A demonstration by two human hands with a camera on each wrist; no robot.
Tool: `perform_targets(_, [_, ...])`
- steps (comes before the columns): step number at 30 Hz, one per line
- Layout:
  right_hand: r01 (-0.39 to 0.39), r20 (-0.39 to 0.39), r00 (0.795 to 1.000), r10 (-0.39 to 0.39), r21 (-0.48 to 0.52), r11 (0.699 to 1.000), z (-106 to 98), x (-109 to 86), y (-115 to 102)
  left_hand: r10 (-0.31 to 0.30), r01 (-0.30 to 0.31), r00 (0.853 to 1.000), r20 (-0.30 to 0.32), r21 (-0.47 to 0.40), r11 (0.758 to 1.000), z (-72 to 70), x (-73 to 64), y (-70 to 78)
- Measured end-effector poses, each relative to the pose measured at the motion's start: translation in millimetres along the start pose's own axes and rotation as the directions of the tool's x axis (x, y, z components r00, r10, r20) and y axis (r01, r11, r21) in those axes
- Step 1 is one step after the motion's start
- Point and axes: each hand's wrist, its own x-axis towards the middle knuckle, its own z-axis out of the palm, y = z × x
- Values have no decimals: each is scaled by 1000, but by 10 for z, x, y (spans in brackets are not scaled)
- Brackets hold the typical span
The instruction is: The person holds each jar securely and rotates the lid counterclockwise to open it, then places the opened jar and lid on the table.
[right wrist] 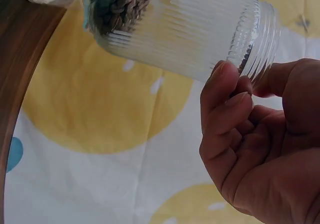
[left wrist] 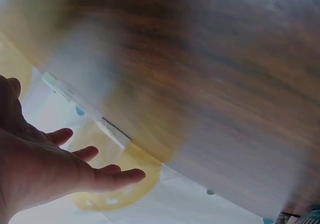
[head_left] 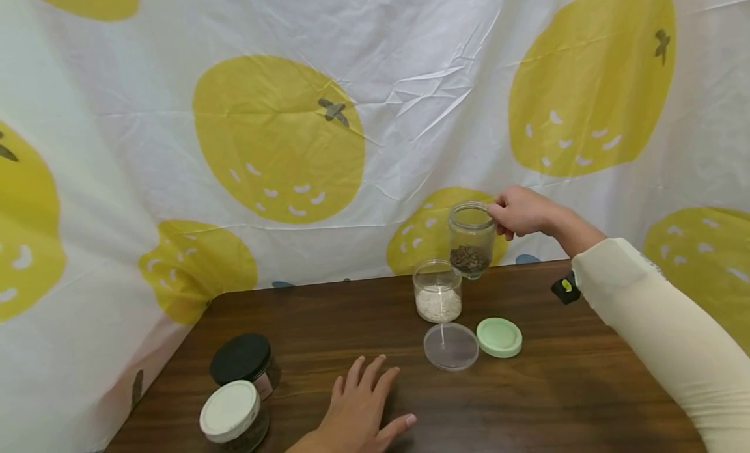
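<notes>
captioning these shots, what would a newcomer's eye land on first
Probably the big yellow fruit shapes on the white cloth hanging behind the table. Next, the clear jar of dark pieces, held up by the right hand right of centre in the head view. The left hand, spread wide, sits low in that view.

Clear ribbed jar [head_left: 471,230], lidless and roughly upright, mouth up, with dark brown pieces [head_left: 469,260] heaped at its bottom; 1 hand, the right hand [head_left: 524,211], pinches its rim above the desk [head_left: 556,388].
</notes>
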Motion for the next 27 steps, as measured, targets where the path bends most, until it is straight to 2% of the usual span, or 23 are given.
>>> perform_targets(6, [-69, -4, 998, 69, 14, 998, -38, 30, 187, 13, -13, 1000, 1, -6, 1000, -8, 5, 37])
perform_targets(13, [-126, 37, 991, 126, -4, 992, 88, 81, 376, 35, -35, 999, -18, 1, 999, -27, 7, 46])
perform_targets(27, [-150, 112, 982, 150, -9, 989, 414, 160, 553, 27, -27, 1000, 5, 10, 1000, -30, 7, 35])
